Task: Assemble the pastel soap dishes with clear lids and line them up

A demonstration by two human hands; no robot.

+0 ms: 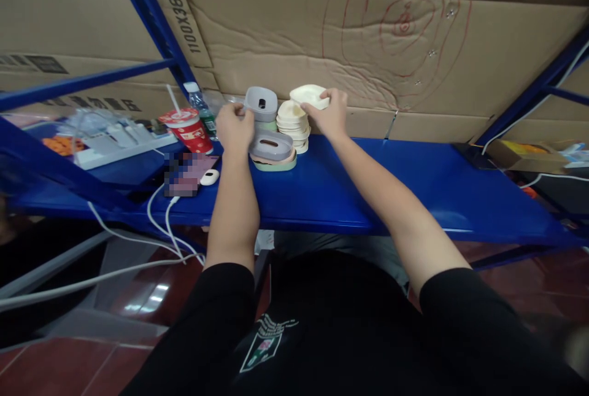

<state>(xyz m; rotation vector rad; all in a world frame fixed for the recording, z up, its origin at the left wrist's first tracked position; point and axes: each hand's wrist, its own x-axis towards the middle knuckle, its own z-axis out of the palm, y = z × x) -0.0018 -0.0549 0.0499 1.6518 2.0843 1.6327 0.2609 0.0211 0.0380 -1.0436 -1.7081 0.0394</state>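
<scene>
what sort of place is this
Probably a makeshift workbench in a storeroom or warehouse: a blue metal rack, large printed cardboard behind it, and a white power strip with cables.

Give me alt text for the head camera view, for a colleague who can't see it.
The right hand holds a cream dish by a stack of similar pieces on a blue shelf; the left hand is beside grey-topped containers. Farther left stand a red cup and a bottle.

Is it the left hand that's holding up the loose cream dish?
No, the right hand grips the cream dish, while the left hand is beside the gray slotted dishes.
</scene>
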